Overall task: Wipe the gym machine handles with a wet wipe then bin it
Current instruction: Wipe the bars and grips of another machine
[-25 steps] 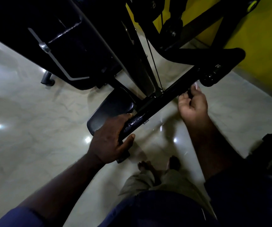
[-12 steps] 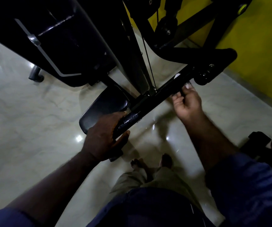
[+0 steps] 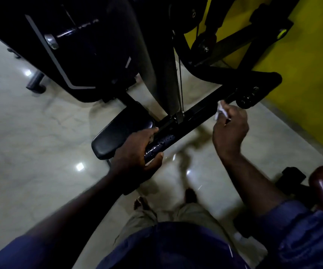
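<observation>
White wipe [image 3: 219, 111] mostly hidden, pinched by right hand [image 3: 230, 131]

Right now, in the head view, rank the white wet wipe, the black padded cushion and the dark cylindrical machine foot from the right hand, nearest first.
1. White wet wipe: pinched in the right hand.
2. Black padded cushion: left, beside the left hand gripping the black handle.
3. Dark cylindrical machine foot: far left of the view.

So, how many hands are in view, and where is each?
2. The left hand grips the left end of the black bar; the right hand holds a white wipe near its right end. None seems hidden.
</observation>
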